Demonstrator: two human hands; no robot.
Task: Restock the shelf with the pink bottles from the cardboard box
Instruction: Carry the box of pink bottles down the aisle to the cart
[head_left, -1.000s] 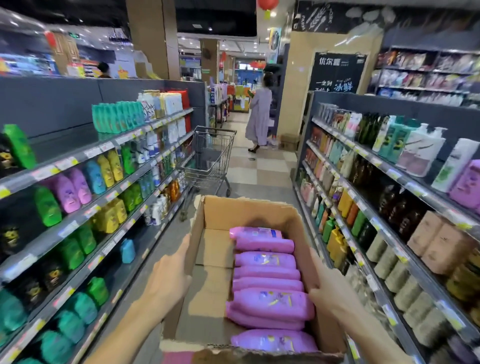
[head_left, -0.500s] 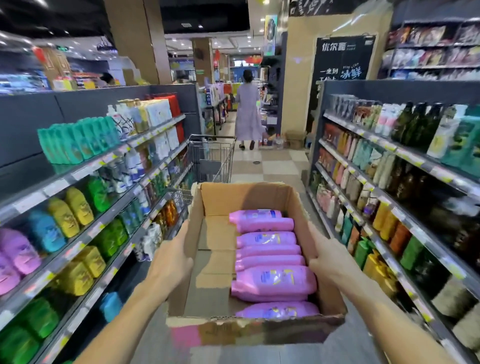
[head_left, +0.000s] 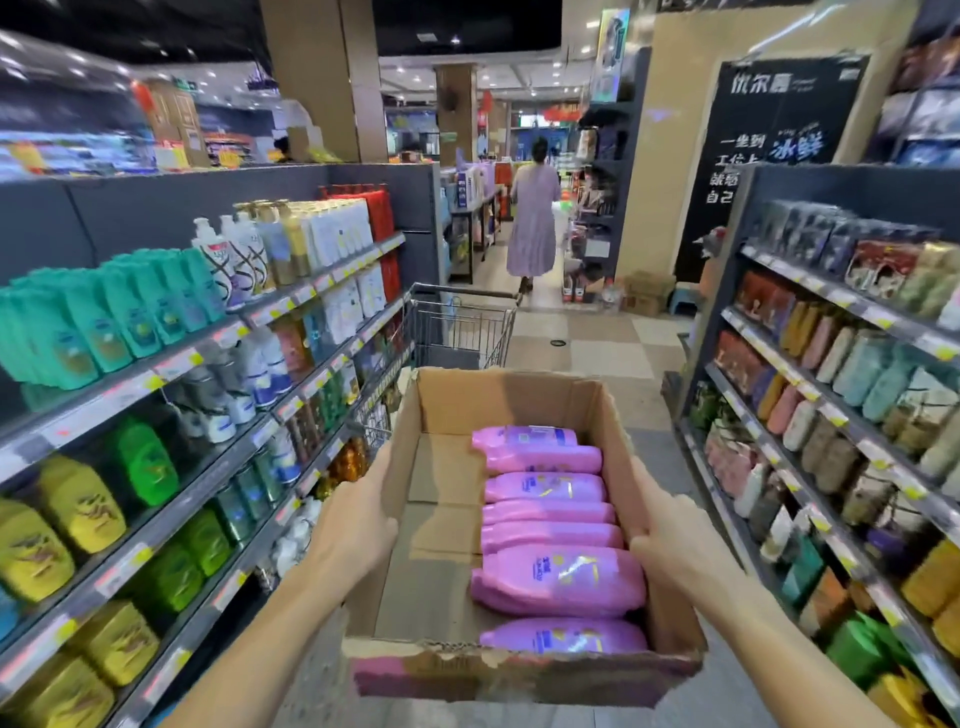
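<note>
Supermarket shelves full of bottles line both sides of an aisle, with a wire shopping cart (head_left: 462, 327) standing just ahead and a person in a lilac dress (head_left: 532, 223) far down the walkway. An open cardboard box (head_left: 519, 670) is held at waist height between the two rows, the left hand (head_left: 353, 530) wrapped in a closed grip on its left wall and the right hand (head_left: 675, 545) likewise clasping its right wall. Pink bottles (head_left: 556, 577) lie on their sides in a row along the box's right half.
</note>
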